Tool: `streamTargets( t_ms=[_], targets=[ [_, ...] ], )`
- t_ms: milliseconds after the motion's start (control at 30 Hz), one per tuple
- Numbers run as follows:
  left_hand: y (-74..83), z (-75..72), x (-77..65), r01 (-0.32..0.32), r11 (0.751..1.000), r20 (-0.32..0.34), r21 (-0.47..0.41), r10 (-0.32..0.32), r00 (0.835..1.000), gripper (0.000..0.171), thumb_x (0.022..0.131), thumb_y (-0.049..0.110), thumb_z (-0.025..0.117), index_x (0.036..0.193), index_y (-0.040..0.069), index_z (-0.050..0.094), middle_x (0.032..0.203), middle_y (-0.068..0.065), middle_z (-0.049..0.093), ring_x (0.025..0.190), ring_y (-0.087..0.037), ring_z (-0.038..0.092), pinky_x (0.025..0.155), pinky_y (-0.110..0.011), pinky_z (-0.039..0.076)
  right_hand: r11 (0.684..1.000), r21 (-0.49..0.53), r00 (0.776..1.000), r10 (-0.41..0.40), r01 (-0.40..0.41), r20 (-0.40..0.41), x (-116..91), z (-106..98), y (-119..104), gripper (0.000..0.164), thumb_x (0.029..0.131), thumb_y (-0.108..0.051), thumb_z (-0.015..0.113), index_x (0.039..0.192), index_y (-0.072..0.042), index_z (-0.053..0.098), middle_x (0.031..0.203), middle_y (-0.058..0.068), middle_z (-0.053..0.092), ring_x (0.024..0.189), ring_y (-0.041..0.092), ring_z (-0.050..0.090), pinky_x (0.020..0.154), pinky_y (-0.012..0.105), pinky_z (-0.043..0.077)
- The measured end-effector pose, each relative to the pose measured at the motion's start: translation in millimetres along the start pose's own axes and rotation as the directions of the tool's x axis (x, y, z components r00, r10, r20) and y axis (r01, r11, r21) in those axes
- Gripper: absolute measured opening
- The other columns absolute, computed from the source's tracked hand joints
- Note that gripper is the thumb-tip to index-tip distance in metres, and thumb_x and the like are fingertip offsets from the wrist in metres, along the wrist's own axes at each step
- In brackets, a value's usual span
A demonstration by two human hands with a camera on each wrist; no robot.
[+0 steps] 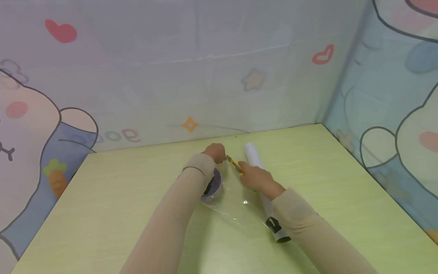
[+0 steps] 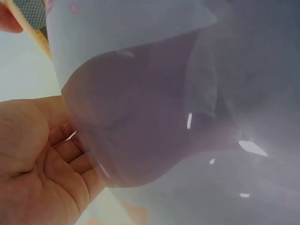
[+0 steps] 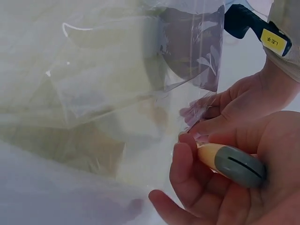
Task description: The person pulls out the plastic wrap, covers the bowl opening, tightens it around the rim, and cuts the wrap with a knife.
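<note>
My left hand (image 1: 215, 153) pinches the far edge of a sheet of clear plastic film (image 1: 234, 199). In my right hand (image 1: 254, 177) is a yellow utility knife (image 1: 234, 163), its front end pointing at the film edge beside the left fingers. In the right wrist view the knife's grey butt (image 3: 240, 166) shows in the curled palm. The film reaches from a white roll (image 1: 252, 154), lying under the right wrist, to a round purple-grey thing (image 1: 215, 184) under the left wrist. Film and sleeve partly hide that round thing, so its kind is unclear.
Everything lies on a pale yellow-green table (image 1: 119, 209). A printed cloth (image 1: 154, 87) hangs along its back edge, and another (image 1: 393, 114) at the right. Dark patches mark the near end of the roll.
</note>
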State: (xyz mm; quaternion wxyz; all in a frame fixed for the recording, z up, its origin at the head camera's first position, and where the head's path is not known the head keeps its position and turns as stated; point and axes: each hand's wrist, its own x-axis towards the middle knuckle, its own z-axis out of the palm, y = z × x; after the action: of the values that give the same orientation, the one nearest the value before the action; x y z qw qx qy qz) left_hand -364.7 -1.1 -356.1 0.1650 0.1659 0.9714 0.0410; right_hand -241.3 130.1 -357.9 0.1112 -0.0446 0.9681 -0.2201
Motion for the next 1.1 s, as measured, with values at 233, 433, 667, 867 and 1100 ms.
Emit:
streamTargets(
  t_ms=[233,433,667,867,1100],
  targets=[
    [0.0,1.2,0.8,-0.014,1.000,0.010,0.005,0.014,1.000,0.044,0.093,0.011,0.046,0.049,0.012,0.040,0.047,0.002,0.043,0.042,-0.009,0.035,0.047,-0.021,0.034,0.998,0.055,1.000,-0.014,0.014,-0.002,1,6,8,0.053,0.093,-0.016,0.038,0.144,-0.015,0.027,0.127,0.022,0.053,0.072,0.023,0.051,0.055,0.030,0.039],
    [0.8,-1.0,-2.5,-0.008,1.000,-0.005,0.007,0.008,1.000,0.042,0.093,0.012,0.048,0.051,0.012,0.042,0.048,0.002,0.043,0.042,-0.008,0.036,0.049,-0.021,0.036,0.992,0.124,1.000,-0.031,0.031,0.003,2,7,12,0.054,0.093,-0.015,0.038,0.145,-0.013,0.024,0.125,0.022,0.052,0.067,0.021,0.047,0.055,0.027,0.038],
    [0.3,0.3,-2.3,-0.021,1.000,-0.011,0.002,0.021,1.000,0.041,0.094,0.014,0.048,0.053,0.012,0.043,0.048,0.001,0.043,0.043,-0.008,0.036,0.052,-0.022,0.037,0.995,0.086,0.999,-0.042,0.041,0.012,2,7,16,0.053,0.094,-0.017,0.038,0.145,-0.010,0.025,0.121,0.019,0.056,0.060,0.017,0.042,0.051,0.025,0.035],
    [-0.3,1.8,7.3,-0.009,1.000,0.007,0.018,0.008,1.000,0.041,0.093,0.011,0.049,0.052,0.010,0.040,0.046,0.000,0.036,0.041,-0.010,0.030,0.049,-0.025,0.035,0.997,0.039,0.998,-0.070,0.070,0.002,-4,7,16,0.052,0.093,-0.016,0.037,0.144,-0.008,0.027,0.114,0.019,0.059,0.063,0.018,0.046,0.052,0.027,0.035],
    [-17.6,16.9,42.3,-0.097,0.995,0.003,0.029,0.097,0.995,0.040,0.090,0.006,0.043,0.052,0.010,0.035,0.049,0.000,0.027,0.046,-0.011,0.024,0.049,-0.026,0.033,0.995,-0.001,0.995,-0.097,0.097,-0.015,-9,7,16,0.042,0.093,-0.015,0.038,0.135,-0.010,0.038,0.088,0.013,0.059,0.058,0.019,0.045,0.050,0.027,0.034]
  ],
)
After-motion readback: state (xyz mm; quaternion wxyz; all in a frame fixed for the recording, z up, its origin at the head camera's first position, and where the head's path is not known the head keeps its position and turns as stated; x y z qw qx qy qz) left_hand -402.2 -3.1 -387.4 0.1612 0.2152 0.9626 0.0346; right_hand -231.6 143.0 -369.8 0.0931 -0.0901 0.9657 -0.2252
